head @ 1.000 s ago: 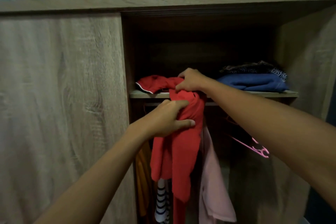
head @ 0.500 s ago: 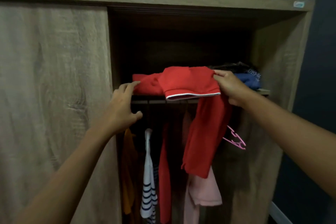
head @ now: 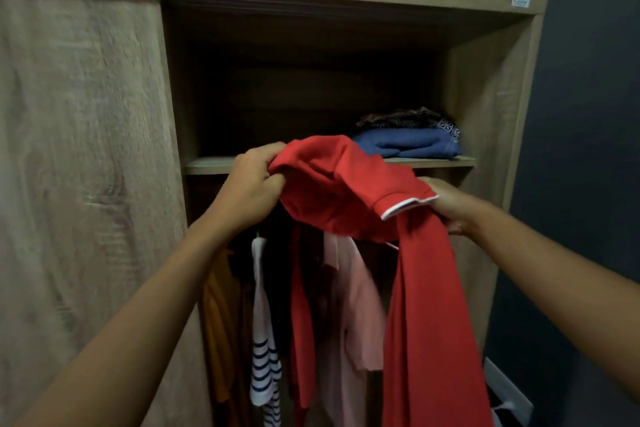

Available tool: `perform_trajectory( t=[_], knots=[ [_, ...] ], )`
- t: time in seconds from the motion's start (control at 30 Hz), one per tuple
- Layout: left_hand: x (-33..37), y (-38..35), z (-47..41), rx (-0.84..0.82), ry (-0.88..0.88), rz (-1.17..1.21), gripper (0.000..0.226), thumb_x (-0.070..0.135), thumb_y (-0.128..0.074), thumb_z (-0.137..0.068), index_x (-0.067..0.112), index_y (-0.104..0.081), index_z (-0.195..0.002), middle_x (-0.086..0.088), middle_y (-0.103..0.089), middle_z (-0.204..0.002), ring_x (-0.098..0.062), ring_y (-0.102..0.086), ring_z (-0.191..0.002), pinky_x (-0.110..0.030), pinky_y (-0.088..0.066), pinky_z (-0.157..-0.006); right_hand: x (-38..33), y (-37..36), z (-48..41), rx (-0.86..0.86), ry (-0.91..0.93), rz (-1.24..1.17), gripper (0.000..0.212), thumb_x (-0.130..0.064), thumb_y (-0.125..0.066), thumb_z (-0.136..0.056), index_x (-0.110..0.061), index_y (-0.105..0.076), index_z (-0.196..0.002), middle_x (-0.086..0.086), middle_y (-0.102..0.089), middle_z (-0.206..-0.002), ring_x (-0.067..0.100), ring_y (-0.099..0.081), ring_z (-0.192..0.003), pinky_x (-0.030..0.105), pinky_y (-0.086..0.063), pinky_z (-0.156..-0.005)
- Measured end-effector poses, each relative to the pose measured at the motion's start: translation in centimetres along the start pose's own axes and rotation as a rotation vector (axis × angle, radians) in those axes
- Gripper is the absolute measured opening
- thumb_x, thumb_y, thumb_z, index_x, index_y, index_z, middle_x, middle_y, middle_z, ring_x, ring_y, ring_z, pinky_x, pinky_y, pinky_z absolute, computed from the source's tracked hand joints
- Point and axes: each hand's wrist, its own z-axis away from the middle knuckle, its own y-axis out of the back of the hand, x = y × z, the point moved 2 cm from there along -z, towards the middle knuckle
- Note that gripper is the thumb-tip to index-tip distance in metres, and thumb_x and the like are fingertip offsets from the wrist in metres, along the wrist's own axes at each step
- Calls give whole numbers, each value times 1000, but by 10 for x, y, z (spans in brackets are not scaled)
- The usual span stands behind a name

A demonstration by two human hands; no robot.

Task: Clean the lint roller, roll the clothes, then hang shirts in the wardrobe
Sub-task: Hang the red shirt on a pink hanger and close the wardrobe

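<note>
- Wood-grain wardrobe [head: 491,87] fills the view against a dark wall, its sliding door [head: 83,149] pushed to the left so the right bay stands open.
- Left hand [head: 251,192] is closed in a fist on a bunched part of the red polo shirt [head: 346,191], just in front of the shelf edge.
- Right hand [head: 446,204] is clamped on the shirt beside a sleeve cuff with a white edge; the two hands are apart, with the cloth slung between them.
- From the right hand the rest of the shirt hangs down in a long fall, in front of the hanging space and clear of the shelf [head: 207,165].
- On that shelf, to the right, lies a folded blue garment [head: 408,146] with a dark patterned cloth [head: 408,116] on top.
- Below, several garments already hang: an orange one [head: 218,322], a white top with navy stripes [head: 265,350], a red one [head: 301,315] and a pink shirt [head: 349,305].
- No lint roller is in sight, so I judge the cleaning and rolling finished and the hanging stage well under way.
- I can see no hanger in the red shirt, so it is not yet hung; it seems to need one and a place on the rail.
</note>
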Motion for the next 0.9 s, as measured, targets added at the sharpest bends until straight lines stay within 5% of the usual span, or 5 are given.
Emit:
perform_trajectory(
  t=[0.27,0.37,0.5,0.67,0.9],
  knots=[
    [-3,-30,-2,-146,344,329,32,23,-53,-93,-5,-68,-91,-18,-74,-90,-21,-59,-80,-37,-43,-75,55,2,-2,-8,-52,220,24,-5,-57,-97,-8,-70,-116,17,-72,-115,22,-70,-93,29,-56,-86],
    [3,-38,1,-60,518,517,25,15,-53,-97,-1,-71,-93,-22,-65,-90,-29,-56,-84,-39,-40,-77,72,7,-9,16,-8,372,19,-5,-67,-89,-16,-74,-104,17,-73,-109,26,-61,-95,38,-44,-87],
    [10,-49,1,-17,658,660,24,5,-50,-94,7,-67,-76,-20,-54,-75,-27,-50,-65,-32,-40,-63,68,-4,0,161,117,326,21,-1,-58,-95,-18,-70,-95,12,-77,-104,22,-71,-88,29,-44,-74],
    [18,-52,-4,163,763,846,31,-12,-36,-95,1,-56,-75,-11,-53,-57,-10,-55,-38,-18,-45,-38,59,-36,38,186,471,305,23,-34,-56,-97,-15,-68,-90,2,-71,-80,14,-66,-70,23,-45,-63],
    [29,-56,-10,237,764,960,24,-9,-38,-98,-2,-59,-88,-19,-59,-85,-20,-64,-74,-28,-59,-49,57,-93,84,140,533,485,50,-45,-79,-73,-26,-54,-112,-15,-69,-94,-4,-64,-88,14,-48,-76]
  ],
)
